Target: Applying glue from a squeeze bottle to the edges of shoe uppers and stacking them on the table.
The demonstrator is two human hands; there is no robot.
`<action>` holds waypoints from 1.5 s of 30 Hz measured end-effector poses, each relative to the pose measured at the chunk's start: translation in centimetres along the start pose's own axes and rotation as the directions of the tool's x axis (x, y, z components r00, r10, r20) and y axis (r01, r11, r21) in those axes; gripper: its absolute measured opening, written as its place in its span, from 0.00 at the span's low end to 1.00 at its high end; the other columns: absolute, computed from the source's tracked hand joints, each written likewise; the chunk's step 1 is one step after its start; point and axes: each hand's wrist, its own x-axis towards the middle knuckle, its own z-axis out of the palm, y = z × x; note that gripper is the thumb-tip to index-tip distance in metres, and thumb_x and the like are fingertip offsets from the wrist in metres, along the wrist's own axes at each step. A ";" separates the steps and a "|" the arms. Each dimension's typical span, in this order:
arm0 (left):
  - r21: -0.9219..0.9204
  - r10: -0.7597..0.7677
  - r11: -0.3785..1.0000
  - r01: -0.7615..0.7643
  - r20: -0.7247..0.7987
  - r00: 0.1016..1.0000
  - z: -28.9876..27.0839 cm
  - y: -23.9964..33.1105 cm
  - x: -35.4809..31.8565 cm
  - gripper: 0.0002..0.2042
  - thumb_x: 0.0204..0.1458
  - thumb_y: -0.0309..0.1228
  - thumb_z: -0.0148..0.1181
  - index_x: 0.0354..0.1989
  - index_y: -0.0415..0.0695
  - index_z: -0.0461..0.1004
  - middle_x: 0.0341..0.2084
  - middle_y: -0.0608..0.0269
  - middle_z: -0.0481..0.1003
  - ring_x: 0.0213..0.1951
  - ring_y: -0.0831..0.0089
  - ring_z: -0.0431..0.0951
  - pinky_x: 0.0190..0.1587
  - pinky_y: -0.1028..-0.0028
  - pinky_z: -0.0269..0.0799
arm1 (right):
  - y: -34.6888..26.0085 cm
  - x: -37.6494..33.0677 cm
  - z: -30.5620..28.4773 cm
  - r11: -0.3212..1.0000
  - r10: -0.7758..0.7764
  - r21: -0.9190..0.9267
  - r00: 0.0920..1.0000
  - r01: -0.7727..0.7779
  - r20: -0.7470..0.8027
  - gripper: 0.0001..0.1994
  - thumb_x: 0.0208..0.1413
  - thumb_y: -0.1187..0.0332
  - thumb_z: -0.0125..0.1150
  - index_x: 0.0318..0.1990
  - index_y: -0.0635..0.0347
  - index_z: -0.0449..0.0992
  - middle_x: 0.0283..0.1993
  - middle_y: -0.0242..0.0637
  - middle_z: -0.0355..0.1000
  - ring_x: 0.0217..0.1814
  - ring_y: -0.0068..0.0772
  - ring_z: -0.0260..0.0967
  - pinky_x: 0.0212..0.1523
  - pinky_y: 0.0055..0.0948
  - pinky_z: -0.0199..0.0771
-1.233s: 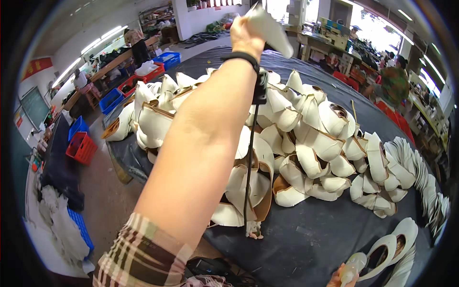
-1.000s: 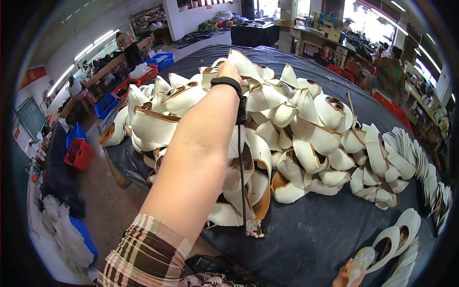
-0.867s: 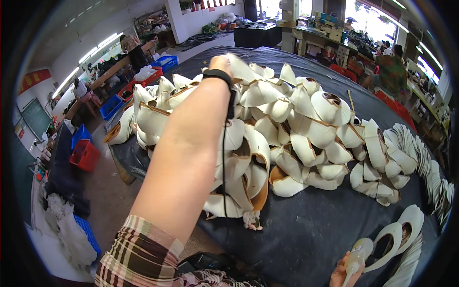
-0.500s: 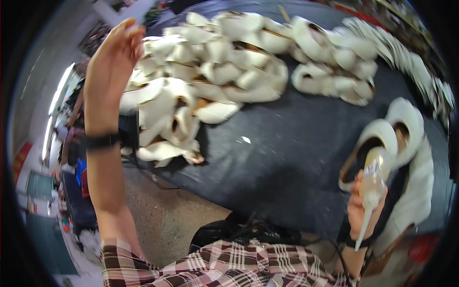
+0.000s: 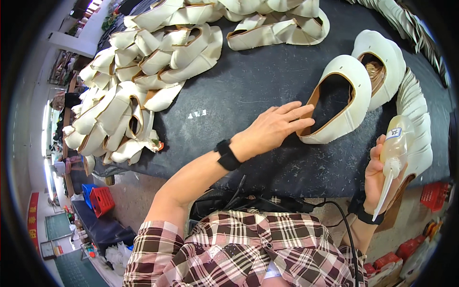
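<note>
My left hand (image 5: 272, 126) reaches across the dark table with its fingers stretched out. Its fingertips are at the near left edge of a white shoe upper (image 5: 356, 107), which has a tan lining and a wide opening; whether they touch it I cannot tell. Behind that lies a second white shoe upper (image 5: 389, 52), overlapping the first. At the right, my right hand (image 5: 374, 174) is wrapped round a translucent squeeze bottle (image 5: 399, 138) of yellowish liquid. The bottle's long thin nozzle points down toward me.
A heap of white shoe uppers (image 5: 165, 60) covers the table's left side, and more uppers (image 5: 282, 31) lie at the back. Stacked white pieces (image 5: 418, 115) line the right edge. A black cable (image 5: 340, 215) hangs by my right arm. Red baskets (image 5: 101, 201) stand below at the left.
My left hand has come down from the upper left to the shoe upper at the right. The bottle remains in my right hand. The view has shifted.
</note>
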 end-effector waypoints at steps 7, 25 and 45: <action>-0.289 0.062 0.951 -0.110 -0.168 0.984 -1.5 -1.0 0.0 0.09 0.36 0.23 0.58 0.30 0.43 0.71 0.37 0.66 0.70 0.46 0.67 0.66 0.43 0.70 0.64 | 1.9 -0.2 -0.2 0.998 0.059 0.034 0.993 -0.056 -0.103 0.25 0.47 0.63 0.53 0.51 0.63 0.56 0.46 0.53 0.60 0.43 0.46 0.66 0.29 0.30 0.75; -0.777 -0.438 0.570 0.266 -0.014 0.899 -7.8 1.0 -10.0 0.13 0.46 0.24 0.53 0.41 0.40 0.66 0.25 0.70 0.68 0.29 0.84 0.66 0.34 0.83 0.63 | 13.2 -0.8 3.1 0.887 0.462 0.094 0.867 -0.453 -0.184 0.22 0.50 0.56 0.47 0.46 0.66 0.61 0.53 0.60 0.51 0.41 0.44 0.67 0.33 0.31 0.76; -0.861 -0.587 0.064 0.504 0.376 0.717 -2.2 2.2 -13.6 0.32 0.41 0.47 0.57 0.50 0.38 0.58 0.46 0.58 0.62 0.47 0.70 0.62 0.51 0.72 0.55 | 17.1 0.0 3.7 0.703 0.531 0.557 0.848 -0.443 0.005 0.20 0.42 0.66 0.58 0.44 0.61 0.65 0.44 0.44 0.63 0.47 0.43 0.61 0.37 0.28 0.73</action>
